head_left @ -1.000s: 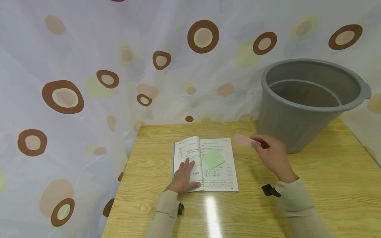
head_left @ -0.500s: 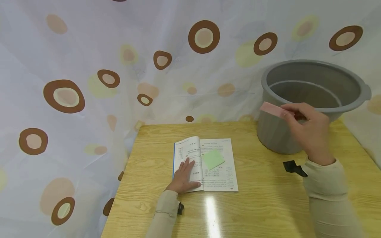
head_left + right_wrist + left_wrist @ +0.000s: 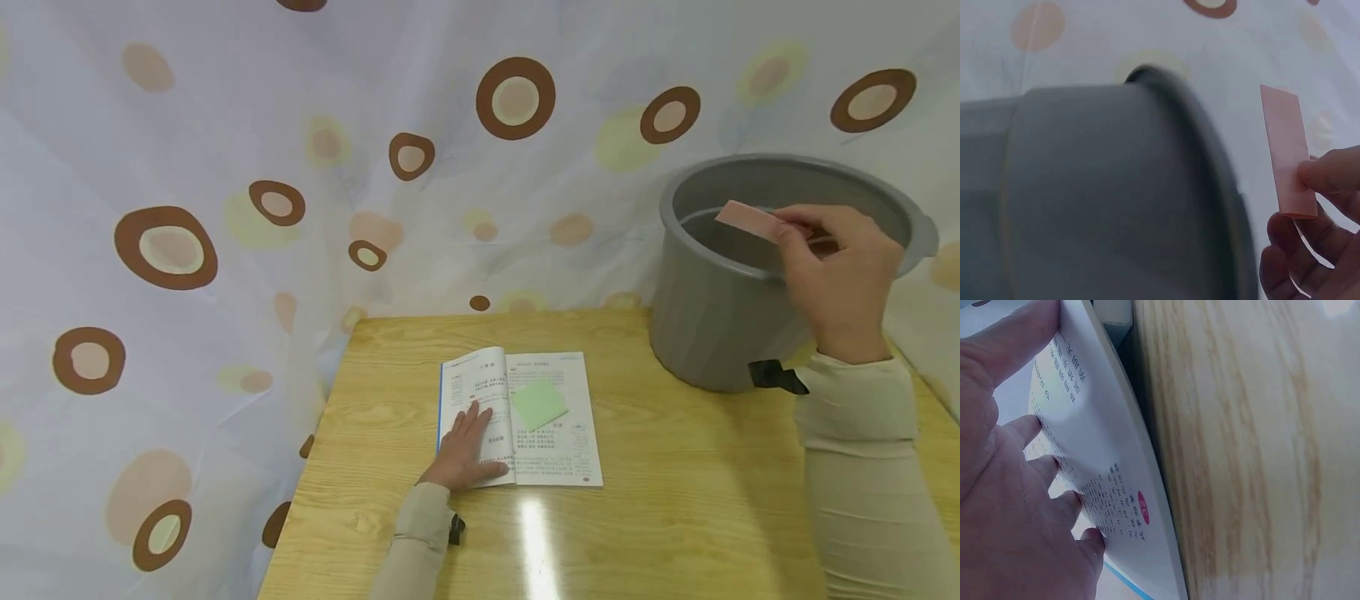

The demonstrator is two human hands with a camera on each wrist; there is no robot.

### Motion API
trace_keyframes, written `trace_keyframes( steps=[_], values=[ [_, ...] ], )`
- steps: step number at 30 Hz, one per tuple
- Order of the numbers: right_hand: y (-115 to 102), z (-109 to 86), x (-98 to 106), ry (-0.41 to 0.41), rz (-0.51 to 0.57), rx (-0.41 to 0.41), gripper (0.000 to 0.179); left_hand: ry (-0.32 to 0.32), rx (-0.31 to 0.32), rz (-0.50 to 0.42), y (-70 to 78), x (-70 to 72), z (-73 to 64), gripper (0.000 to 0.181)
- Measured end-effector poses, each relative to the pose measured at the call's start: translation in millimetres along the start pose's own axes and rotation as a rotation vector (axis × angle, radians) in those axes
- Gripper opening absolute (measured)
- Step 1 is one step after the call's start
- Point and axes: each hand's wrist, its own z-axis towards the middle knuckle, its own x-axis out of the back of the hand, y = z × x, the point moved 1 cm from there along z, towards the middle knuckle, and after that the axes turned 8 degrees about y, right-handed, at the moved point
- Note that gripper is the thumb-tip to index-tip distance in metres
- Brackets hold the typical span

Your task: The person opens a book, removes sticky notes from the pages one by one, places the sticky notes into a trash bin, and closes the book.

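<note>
A pink slip of paper is pinched between the thumb and fingers of my right hand. In the head view the slip overlaps the mouth of a large grey bucket; in the right wrist view it stands upright beside the bucket's rim. My left hand rests with fingers spread on the left page of an open book. The left wrist view shows its fingertips on the printed page. A green sticky note lies on the book's right page.
The book and bucket stand on a wood-grain table, the bucket at the back right. Behind and to the left hangs a white curtain with brown-ringed dots. A bright light reflection crosses the table's front.
My right hand has carried the pink slip rightward and up, from beside the book to over the bucket's rim. My left hand and the green note have stayed in place.
</note>
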Motion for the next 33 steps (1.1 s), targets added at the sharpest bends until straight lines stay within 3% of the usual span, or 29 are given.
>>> trace_keyframes(
  steps=[6,12,28,33],
  values=[
    [19,3.7,-2,0.053,-0.144,0.003,0.021,0.004,-0.006,-0.011,2.6,1.1,-2.0,0.095],
    [30,2.5,-1,0.02,-0.283,-0.005,0.026,0.012,-0.012,-0.007,1.3,0.4,-2.7,0.094],
    [31,-4.3,1,-0.038,-0.328,-0.082,0.028,0.015,-0.01,0.005,-2.5,-2.2,-2.1,0.095],
    [28,-7.4,3,-0.013,-0.3,-0.05,0.03,0.013,-0.007,-0.001,-0.8,-0.6,-2.3,0.095]
  ],
)
